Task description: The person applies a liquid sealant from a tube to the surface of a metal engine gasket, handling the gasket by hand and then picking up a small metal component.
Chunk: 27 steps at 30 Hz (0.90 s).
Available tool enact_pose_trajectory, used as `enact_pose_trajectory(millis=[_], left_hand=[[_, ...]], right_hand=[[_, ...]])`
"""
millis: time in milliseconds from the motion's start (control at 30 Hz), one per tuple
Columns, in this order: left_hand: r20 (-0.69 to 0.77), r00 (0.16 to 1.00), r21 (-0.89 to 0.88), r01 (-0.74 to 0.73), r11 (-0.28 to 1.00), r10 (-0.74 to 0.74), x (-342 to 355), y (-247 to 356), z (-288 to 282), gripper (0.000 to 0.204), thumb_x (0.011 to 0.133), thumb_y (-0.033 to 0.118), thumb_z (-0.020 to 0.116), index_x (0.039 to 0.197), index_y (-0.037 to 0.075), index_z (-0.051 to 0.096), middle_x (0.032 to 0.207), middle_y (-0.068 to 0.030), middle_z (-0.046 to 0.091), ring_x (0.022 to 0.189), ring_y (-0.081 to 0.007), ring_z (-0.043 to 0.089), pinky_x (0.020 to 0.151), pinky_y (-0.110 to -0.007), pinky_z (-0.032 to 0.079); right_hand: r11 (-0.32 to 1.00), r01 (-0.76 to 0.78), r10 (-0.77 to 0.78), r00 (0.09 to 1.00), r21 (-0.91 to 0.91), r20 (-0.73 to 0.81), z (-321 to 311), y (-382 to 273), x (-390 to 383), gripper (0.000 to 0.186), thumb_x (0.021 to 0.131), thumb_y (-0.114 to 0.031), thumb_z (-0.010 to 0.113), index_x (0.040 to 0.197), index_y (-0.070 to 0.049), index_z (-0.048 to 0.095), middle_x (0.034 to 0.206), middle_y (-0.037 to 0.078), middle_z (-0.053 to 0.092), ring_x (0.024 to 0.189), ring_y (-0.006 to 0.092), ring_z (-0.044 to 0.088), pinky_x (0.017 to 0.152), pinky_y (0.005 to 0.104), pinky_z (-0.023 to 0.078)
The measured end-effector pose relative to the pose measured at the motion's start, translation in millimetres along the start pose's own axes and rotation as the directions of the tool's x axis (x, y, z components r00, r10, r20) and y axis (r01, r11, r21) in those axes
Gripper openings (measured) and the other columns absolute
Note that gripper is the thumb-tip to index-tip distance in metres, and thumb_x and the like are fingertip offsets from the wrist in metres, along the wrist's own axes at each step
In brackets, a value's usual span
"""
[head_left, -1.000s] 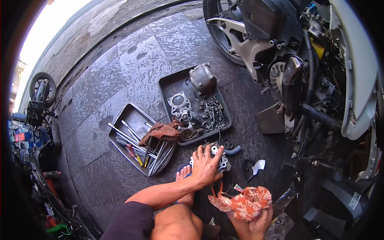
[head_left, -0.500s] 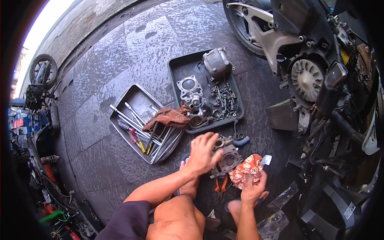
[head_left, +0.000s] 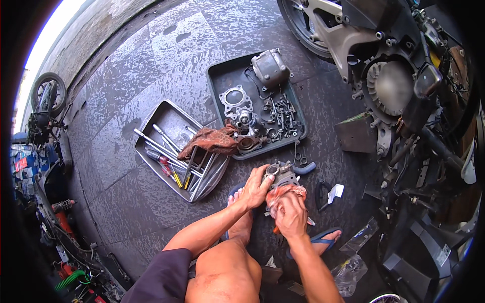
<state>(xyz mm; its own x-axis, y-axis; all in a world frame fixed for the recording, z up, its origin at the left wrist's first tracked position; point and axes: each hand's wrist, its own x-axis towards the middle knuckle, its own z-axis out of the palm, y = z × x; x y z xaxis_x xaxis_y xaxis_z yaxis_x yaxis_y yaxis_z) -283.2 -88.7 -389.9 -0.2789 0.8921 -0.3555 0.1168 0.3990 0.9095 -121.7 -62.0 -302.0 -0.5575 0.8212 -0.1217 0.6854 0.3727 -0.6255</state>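
In the head view my left hand grips the left side of a grey metal engine cylinder head on the dark floor, thumb on its edge. My right hand is closed on a bunched orange patterned cloth, pressed over the lower part of that engine part. An orange tool handle peeks out beneath the hand. A blue hose lies just behind, and a small white paper lies to the right.
A green tray holds metal parts and bolts; a silver tray of tools, with a brown rag on it, sits left. A partly stripped scooter stands right, another vehicle far left. My feet flank the work.
My right hand has brought the orange cloth leftward and up onto the engine part. My left hand has shifted from over its top to grip its left side. The view has shifted slightly.
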Motion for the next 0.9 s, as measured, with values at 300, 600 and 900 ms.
enact_pose_trajectory(millis=[300,600,900], left_hand=[[0.165,0.985,-0.223,0.095,0.97,-0.058,11,-37,-11,0.049,0.106,0.034,0.045,0.142,0.002,0.05,0.129,-0.0123,0.062,0.116,-0.0166,0.057,0.102,-0.03,0.045],[-0.13,0.992,-0.05,-0.011,0.999,0.005,2,-18,-6,0.04,0.101,0.028,0.055,0.129,-0.001,0.059,0.12,-0.0223,0.061,0.112,-0.0336,0.06,0.099,-0.041,0.047],[0.478,0.709,-0.089,-0.548,0.832,0.519,-63,64,-10,0.04,0.086,0.017,0.071,0.119,-0.003,0.062,0.109,-0.0204,0.065,0.098,-0.0365,0.064,0.084,-0.042,0.053]], right_hand=[[0.998,0.064,-0.065,0.989,-0.017,-0.13,17,-16,1,0.043,0.076,-0.005,0.071,0.119,-0.005,0.065,0.123,0.018,0.056,0.114,0.0386,0.055,0.101,0.0484,0.043],[0.94,-0.201,0.031,0.855,0.276,0.518,-24,35,-78,0.017,0.079,-0.006,0.063,0.095,-0.003,0.068,0.087,0.01,0.069,0.08,0.0325,0.068,0.074,0.0442,0.056],[0.024,-0.315,0.626,0.744,0.949,0.231,-32,-3,-79,0.032,0.098,-0.014,0.054,0.126,0.001,0.053,0.121,0.012,0.061,0.105,0.0188,0.062,0.095,0.0337,0.051]])
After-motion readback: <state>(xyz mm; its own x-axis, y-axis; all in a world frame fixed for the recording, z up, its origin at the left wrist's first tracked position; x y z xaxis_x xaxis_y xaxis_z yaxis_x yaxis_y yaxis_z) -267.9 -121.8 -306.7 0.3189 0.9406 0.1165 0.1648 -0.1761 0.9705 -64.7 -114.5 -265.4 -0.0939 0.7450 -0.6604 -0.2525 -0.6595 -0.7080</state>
